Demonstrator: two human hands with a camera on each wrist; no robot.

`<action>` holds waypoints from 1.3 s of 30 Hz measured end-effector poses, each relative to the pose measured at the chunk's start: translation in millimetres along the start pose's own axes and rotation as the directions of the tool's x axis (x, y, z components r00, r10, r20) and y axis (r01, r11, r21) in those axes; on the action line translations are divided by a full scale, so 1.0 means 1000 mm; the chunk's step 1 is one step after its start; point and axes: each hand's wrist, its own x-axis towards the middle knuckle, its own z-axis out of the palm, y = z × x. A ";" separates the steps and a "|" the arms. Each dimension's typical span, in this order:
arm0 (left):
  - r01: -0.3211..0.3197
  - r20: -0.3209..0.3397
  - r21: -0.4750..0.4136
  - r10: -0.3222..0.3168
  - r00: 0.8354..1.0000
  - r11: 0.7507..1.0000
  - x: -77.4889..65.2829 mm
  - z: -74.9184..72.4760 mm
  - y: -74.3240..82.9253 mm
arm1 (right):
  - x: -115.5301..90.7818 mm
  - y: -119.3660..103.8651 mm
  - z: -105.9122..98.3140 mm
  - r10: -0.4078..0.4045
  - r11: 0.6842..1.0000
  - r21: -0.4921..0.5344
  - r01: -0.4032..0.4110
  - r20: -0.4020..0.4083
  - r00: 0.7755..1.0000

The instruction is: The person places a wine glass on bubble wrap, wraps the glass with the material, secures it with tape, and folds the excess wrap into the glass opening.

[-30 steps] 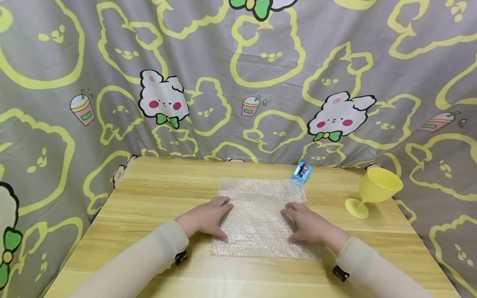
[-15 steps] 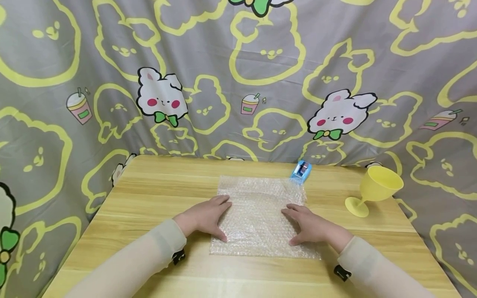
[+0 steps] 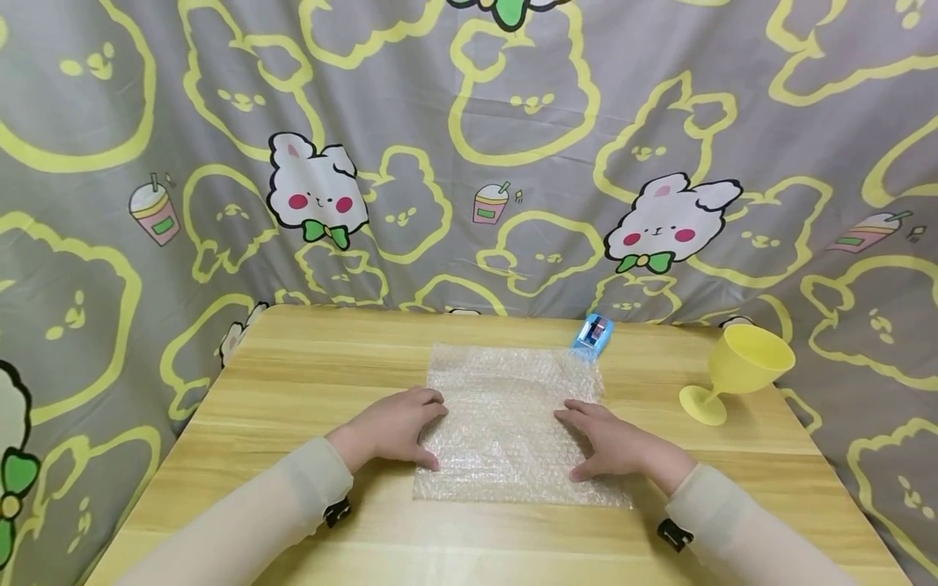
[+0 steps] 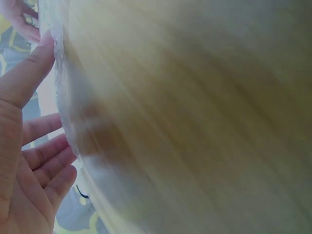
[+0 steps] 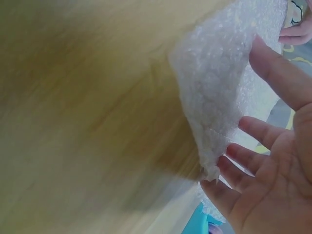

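A sheet of clear bubble wrap (image 3: 506,423) lies flat on the wooden table (image 3: 308,358) in the head view. My left hand (image 3: 392,427) is at its left edge, thumb and fingers spread, with the fingertips just over the border. On the other side my right hand (image 3: 619,443) rests its spread fingertips on the sheet's right part. The right wrist view shows the bubble wrap (image 5: 214,83) under straight, parted fingers (image 5: 256,129). In the left wrist view the thumb and fingertips meet the thin edge of the bubble wrap (image 4: 59,83).
Behind the sheet's far right corner lies a blue pencil sharpener (image 3: 592,335), partly overlapped by the wrap. A yellow goblet (image 3: 747,362) stands at the right of the table. A grey patterned curtain (image 3: 425,98) hangs along the back and sides.
My left hand has drawn slightly left, toward the sheet's edge. The right hand and the bubble wrap have stayed nearly in place.
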 end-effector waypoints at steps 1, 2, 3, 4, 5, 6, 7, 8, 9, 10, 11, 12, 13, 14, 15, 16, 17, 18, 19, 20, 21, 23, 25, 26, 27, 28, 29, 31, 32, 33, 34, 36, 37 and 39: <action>0.001 0.000 -0.004 -0.001 1.000 1.000 -0.001 0.000 0.000 | 0.000 0.001 0.001 0.000 1.000 -0.003 0.000 0.000 1.000; 0.003 0.001 -0.005 -0.003 1.000 1.000 -0.001 0.001 0.000 | -0.001 0.002 0.001 -0.002 1.000 -0.006 0.002 -0.001 1.000; 0.006 0.003 -0.007 -0.005 1.000 1.000 -0.001 0.001 0.001 | -0.001 0.004 0.002 -0.007 1.000 -0.009 0.007 -0.003 1.000; 0.010 0.005 -0.010 -0.010 1.000 1.000 -0.001 0.001 0.001 | -0.001 0.005 0.002 -0.010 1.000 -0.010 0.010 -0.007 1.000; 0.012 0.006 -0.008 -0.012 1.000 1.000 -0.001 0.001 0.001 | -0.001 0.006 0.002 -0.012 1.000 -0.011 0.012 -0.011 1.000; 0.014 0.006 -0.007 -0.014 1.000 1.000 -0.001 0.001 0.001 | -0.001 0.007 0.003 -0.013 1.000 -0.011 0.013 -0.015 1.000; 0.016 0.011 -0.004 -0.016 1.000 1.000 -0.001 0.002 0.002 | -0.001 0.008 0.003 -0.019 1.000 -0.012 0.019 -0.019 1.000; 0.017 0.015 -0.001 -0.017 1.000 1.000 -0.001 0.002 0.002 | 0.000 0.008 0.003 -0.022 1.000 -0.012 0.022 -0.021 1.000; 0.018 0.020 -0.001 -0.018 1.000 1.000 0.000 0.002 0.002 | 0.000 0.008 0.003 -0.026 1.000 -0.011 0.026 -0.025 0.999; 0.019 0.025 -0.002 -0.019 1.000 1.000 0.001 0.002 0.002 | 0.000 0.008 0.004 -0.026 1.000 -0.009 0.026 -0.028 0.999; 0.018 0.027 -0.004 -0.018 0.999 1.000 0.001 0.003 0.001 | -0.001 0.007 0.004 -0.026 1.000 -0.011 0.026 -0.031 0.999; 0.017 0.029 -0.011 -0.017 0.999 1.000 0.001 0.003 0.001 | -0.001 0.007 0.004 -0.022 1.000 -0.015 0.021 -0.036 0.999; 0.016 0.031 -0.015 -0.015 0.999 1.000 0.001 0.003 0.001 | -0.002 0.006 0.005 -0.016 1.000 -0.023 0.015 -0.043 0.999; 0.016 0.033 -0.020 -0.015 0.999 1.000 0.002 0.004 0.001 | -0.003 0.005 0.006 -0.006 0.999 -0.032 0.004 -0.051 0.999; 0.016 0.033 -0.027 -0.015 0.999 1.000 0.002 0.004 0.001 | -0.004 0.003 0.006 0.003 0.999 -0.046 -0.006 -0.061 0.998; 0.015 0.032 -0.030 -0.014 0.999 0.999 0.002 0.004 0.001 | -0.005 0.002 0.007 0.011 0.998 -0.065 -0.015 -0.072 0.997; 0.013 0.034 -0.029 -0.012 0.999 1.000 0.003 0.004 0.001 | -0.007 0.000 0.007 0.016 0.996 -0.086 -0.023 -0.084 0.996; 0.011 0.036 -0.027 -0.010 0.999 1.000 0.003 0.004 0.001 | -0.008 -0.001 0.007 0.022 0.994 -0.105 -0.032 -0.097 0.995; 0.010 0.039 -0.021 -0.009 0.999 1.000 0.004 0.004 0.001 | -0.010 -0.002 0.007 0.028 0.992 -0.117 -0.040 -0.108 0.994; 0.010 0.042 -0.017 -0.010 0.999 1.000 0.005 0.004 0.001 | -0.012 -0.004 0.006 0.034 0.990 -0.130 -0.049 -0.117 0.993; 0.010 0.046 -0.012 -0.010 0.999 1.000 0.006 0.004 0.001 | -0.013 -0.005 0.005 0.035 0.989 -0.141 -0.054 -0.129 0.991; 0.012 0.056 -0.004 -0.012 0.998 1.000 0.008 0.003 0.002 | -0.018 -0.008 0.001 0.035 0.986 -0.155 -0.060 -0.156 0.987; 0.018 0.063 -0.002 -0.018 0.998 1.000 0.009 0.002 0.002 | -0.022 -0.011 -0.004 0.037 0.984 -0.162 -0.069 -0.192 0.981; 0.021 0.066 -0.003 -0.021 0.998 1.000 0.009 0.002 0.003 | -0.025 -0.012 -0.007 0.041 0.983 -0.168 -0.078 -0.213 0.976; 0.024 0.068 -0.005 -0.024 0.997 1.000 0.008 0.001 0.003 | -0.027 -0.013 -0.011 0.040 0.982 -0.171 -0.082 -0.235 0.971; 0.027 0.070 -0.008 -0.026 0.997 1.000 0.008 0.000 0.004 | -0.029 -0.015 -0.014 0.044 0.981 -0.171 -0.090 -0.258 0.965; 0.029 0.070 -0.009 -0.028 0.997 1.000 0.008 0.000 0.004 | -0.032 -0.015 -0.018 0.050 0.981 -0.167 -0.100 -0.278 0.959; 0.028 0.068 -0.009 -0.027 0.997 1.000 0.008 -0.001 0.004 | -0.036 -0.016 -0.025 0.068 0.980 -0.156 -0.123 -0.317 0.946; 0.027 0.067 -0.008 -0.027 0.997 1.000 0.008 -0.001 0.004 | -0.039 -0.016 -0.029 0.078 0.979 -0.150 -0.135 -0.335 0.939; 0.025 0.066 -0.006 -0.025 0.998 1.000 0.008 0.000 0.004 | -0.042 -0.016 -0.032 0.082 0.979 -0.146 -0.143 -0.358 0.930; 0.024 0.065 -0.005 -0.023 0.998 1.000 0.008 0.000 0.004 | -0.046 -0.015 -0.035 0.088 0.978 -0.140 -0.152 -0.385 0.919; 0.018 0.064 -0.003 -0.018 0.998 1.000 0.008 0.000 0.004 | -0.053 -0.014 -0.043 0.098 0.978 -0.124 -0.170 -0.446 0.890; 0.017 0.065 -0.003 -0.017 0.998 1.000 0.008 0.000 0.004 | -0.056 -0.012 -0.046 0.094 0.978 -0.116 -0.171 -0.487 0.868; 0.015 0.067 -0.002 -0.014 0.998 1.000 0.008 0.000 0.003 | -0.063 -0.011 -0.052 0.105 0.978 -0.087 -0.187 -0.569 0.816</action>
